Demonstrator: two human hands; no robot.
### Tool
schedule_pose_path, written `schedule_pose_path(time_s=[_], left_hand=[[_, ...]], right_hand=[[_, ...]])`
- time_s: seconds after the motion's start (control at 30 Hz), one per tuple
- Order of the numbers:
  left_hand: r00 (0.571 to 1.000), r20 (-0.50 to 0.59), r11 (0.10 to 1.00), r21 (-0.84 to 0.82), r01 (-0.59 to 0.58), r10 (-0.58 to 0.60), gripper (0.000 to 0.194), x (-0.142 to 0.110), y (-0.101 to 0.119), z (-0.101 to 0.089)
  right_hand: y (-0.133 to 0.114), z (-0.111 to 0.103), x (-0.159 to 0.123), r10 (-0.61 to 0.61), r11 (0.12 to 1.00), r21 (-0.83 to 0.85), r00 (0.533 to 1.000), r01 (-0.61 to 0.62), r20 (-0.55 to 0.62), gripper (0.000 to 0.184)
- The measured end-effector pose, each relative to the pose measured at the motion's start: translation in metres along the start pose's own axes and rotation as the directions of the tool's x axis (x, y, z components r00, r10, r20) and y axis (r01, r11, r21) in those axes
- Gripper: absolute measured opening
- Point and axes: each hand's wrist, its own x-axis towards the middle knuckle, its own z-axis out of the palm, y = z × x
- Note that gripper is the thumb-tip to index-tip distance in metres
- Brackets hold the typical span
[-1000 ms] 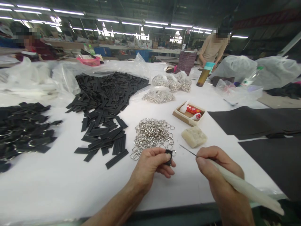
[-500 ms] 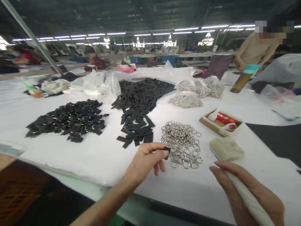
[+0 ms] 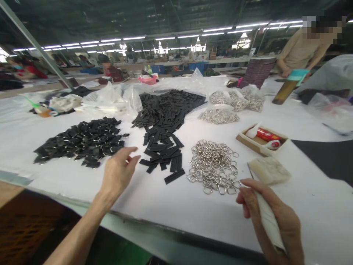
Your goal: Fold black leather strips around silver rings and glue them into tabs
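My left hand [image 3: 120,171] hovers between two heaps, thumb and forefinger apart, with nothing visible in it. To its left lies a pile of black folded tabs fitted with metal rings [image 3: 82,143]. On its other side are loose black strips [image 3: 162,151], and one strip [image 3: 174,176] lies by itself in front of them. My right hand [image 3: 271,217] is closed around a tool with a white handle [image 3: 267,221] and a thin dark tip, which points at a pale yellowish block [image 3: 269,170]. Silver D-rings [image 3: 213,165] are heaped between the hands.
A small tray [image 3: 253,146] holding a red-and-white tube stands behind the block. Clear bags of rings [image 3: 219,115] and a bottle with a turquoise lid [image 3: 289,86] are farther back. Another person [image 3: 299,51] stands at the far right. The table's front edge [image 3: 132,222] runs below my hands.
My left hand has moved left from the D-rings, and the small black piece it pinched is no longer in it. A strip now lies nearer the front. My right hand has shifted slightly left.
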Motion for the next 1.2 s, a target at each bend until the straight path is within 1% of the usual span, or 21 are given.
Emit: schedule_pose_path(time_s=[0.03,0.07,0.13,0.17,0.2,0.27,0.37,0.4,0.5,0.63,0.7,0.77,0.83,0.9,0.93,0.97,1.0,1.03,1.1,1.17,1.2], left_hand=[[0.991,0.104,0.995,-0.062,-0.081,0.087,0.024,-0.009,0.011,0.010],[0.966,0.189,0.981,-0.102,-0.162,0.179,0.023,-0.018,0.022,0.019],[0.894,0.317,0.949,-0.093,-0.302,0.316,0.023,-0.031,0.041,0.034],[0.867,0.363,0.936,-0.047,-0.348,0.340,0.024,-0.035,0.048,0.039],[0.851,0.401,0.927,0.011,-0.376,0.340,0.025,-0.037,0.054,0.043],[0.835,0.458,0.912,0.114,-0.395,0.305,0.027,-0.038,0.062,0.048],[0.812,0.513,0.895,0.166,-0.414,0.280,0.029,-0.035,0.068,0.047],[0.803,0.524,0.890,0.169,-0.423,0.283,0.029,-0.034,0.069,0.046],[0.789,0.542,0.877,0.182,-0.446,0.289,0.029,-0.034,0.071,0.045],[0.790,0.504,0.827,0.230,-0.513,0.350,0.030,-0.037,0.067,0.051],[0.796,0.479,0.816,0.242,-0.525,0.370,0.031,-0.037,0.064,0.053],[0.799,0.479,0.827,0.230,-0.513,0.362,0.031,-0.035,0.063,0.053],[0.812,0.480,0.868,0.181,-0.463,0.332,0.031,-0.033,0.064,0.049],[0.834,0.470,0.937,0.044,-0.347,0.287,0.029,-0.031,0.067,0.044],[0.844,0.471,0.964,-0.071,-0.255,0.258,0.027,-0.031,0.068,0.041],[0.844,0.487,0.968,-0.209,-0.138,0.225,0.025,-0.031,0.070,0.039],[0.829,0.524,0.937,-0.349,-0.003,0.197,0.022,-0.032,0.072,0.037],[0.795,0.580,0.874,-0.464,0.141,0.180,0.019,-0.033,0.075,0.036],[0.696,0.694,0.713,-0.582,0.391,0.185,0.014,-0.036,0.081,0.037],[0.607,0.765,0.589,-0.598,0.544,0.216,0.008,-0.039,0.087,0.042],[0.578,0.783,0.547,-0.595,0.588,0.230,0.007,-0.041,0.090,0.045]], right_hand=[[0.004,0.004,-0.002,-0.022,0.999,0.047,0.999,0.020,0.043,0.019],[0.008,0.008,-0.005,-0.065,0.995,0.085,0.993,0.057,0.094,0.020],[0.015,0.015,-0.009,-0.164,0.986,0.058,0.977,0.157,0.140,0.020],[0.017,0.017,-0.010,-0.215,0.976,0.005,0.959,0.218,0.185,0.018],[0.018,0.020,-0.010,-0.256,0.961,-0.050,0.940,0.273,0.225,0.017],[0.018,0.024,-0.010,-0.333,0.909,-0.146,0.891,0.391,0.308,0.018],[0.014,0.032,-0.006,-0.435,0.797,-0.278,0.829,0.536,0.351,0.022],[0.012,0.035,-0.005,-0.452,0.757,-0.330,0.816,0.564,0.359,0.024],[0.009,0.044,-0.001,-0.442,0.690,-0.441,0.817,0.574,0.371,0.026],[0.007,0.049,0.002,-0.418,0.658,-0.469,0.804,0.589,0.423,0.024],[0.007,0.047,0.002,-0.425,0.667,-0.447,0.797,0.596,0.429,0.024],[0.011,0.043,0.002,-0.433,0.695,-0.422,0.807,0.583,0.401,0.024],[0.015,0.038,0.002,-0.423,0.744,-0.383,0.829,0.548,0.366,0.023],[0.019,0.034,0.002,-0.385,0.818,-0.314,0.864,0.482,0.325,0.020],[0.019,0.033,0.001,-0.347,0.864,-0.269,0.891,0.425,0.293,0.018],[0.019,0.032,0.001,-0.291,0.911,-0.219,0.922,0.349,0.256,0.015],[0.017,0.032,0.001,-0.220,0.952,-0.163,0.951,0.257,0.216,0.011],[0.015,0.031,0.001,-0.142,0.982,-0.099,0.974,0.161,0.179,0.006],[0.010,0.030,0.003,-0.002,1.000,0.028,0.990,-0.002,0.141,0.003],[0.006,0.028,0.006,0.060,0.990,0.119,0.987,-0.078,0.152,0.007],[0.005,0.027,0.009,0.071,0.984,0.152,0.983,-0.097,0.167,0.009]])
